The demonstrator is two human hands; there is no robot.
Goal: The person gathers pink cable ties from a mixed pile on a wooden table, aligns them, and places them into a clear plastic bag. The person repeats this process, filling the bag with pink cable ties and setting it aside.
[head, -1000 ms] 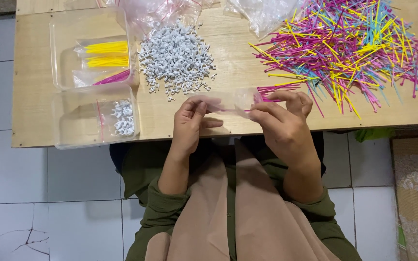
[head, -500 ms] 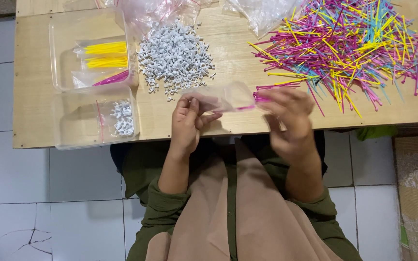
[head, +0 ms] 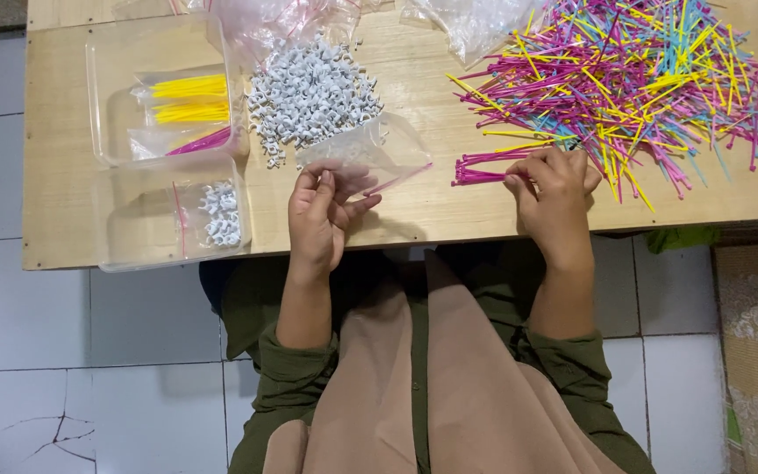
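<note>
My left hand (head: 322,215) holds a small clear zip bag (head: 366,158) by its lower corner, just above the wooden table's (head: 414,206) front edge. The bag's red-striped mouth points right. My right hand (head: 554,189) has its fingers closed on a small bundle of pink sticks (head: 484,167) that lies flat on the table. That bundle sits at the near left edge of a big heap of pink, yellow and blue sticks (head: 651,79). A pile of small white clips (head: 309,92) lies just beyond the bag.
Two clear plastic trays stand at the left: the far tray (head: 107,105) holds bags of yellow and pink sticks, the near tray (head: 133,237) a bag of white clips. Crumpled clear bags (head: 282,17) lie at the table's far edge. White floor tiles surround the table.
My right hand let go of the bag and moved right to the pink sticks. My left hand kept the bag and lifted it slightly toward the clip pile.
</note>
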